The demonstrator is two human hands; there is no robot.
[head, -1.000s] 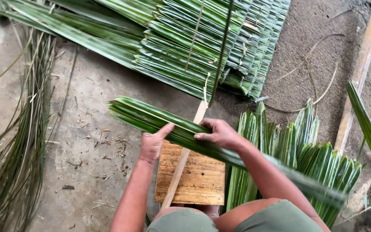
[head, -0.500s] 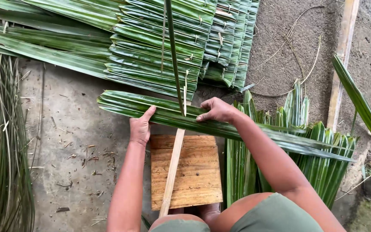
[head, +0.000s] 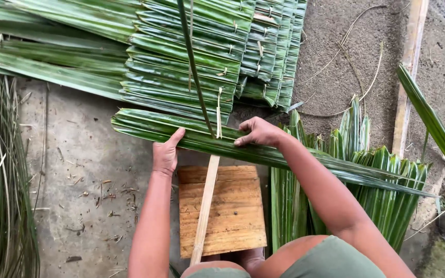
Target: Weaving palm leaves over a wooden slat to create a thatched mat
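At frame centre, a folded palm leaf (head: 191, 135) lies across a thin wooden slat (head: 205, 206) over a wooden board (head: 233, 216). The left hand (head: 166, 154) presses it, fingers together; the right hand (head: 258, 133) pinches its edge.

Concrete floor (head: 78, 154) bears palm-leaf panels (head: 181, 56), wooden board (head: 233, 216).
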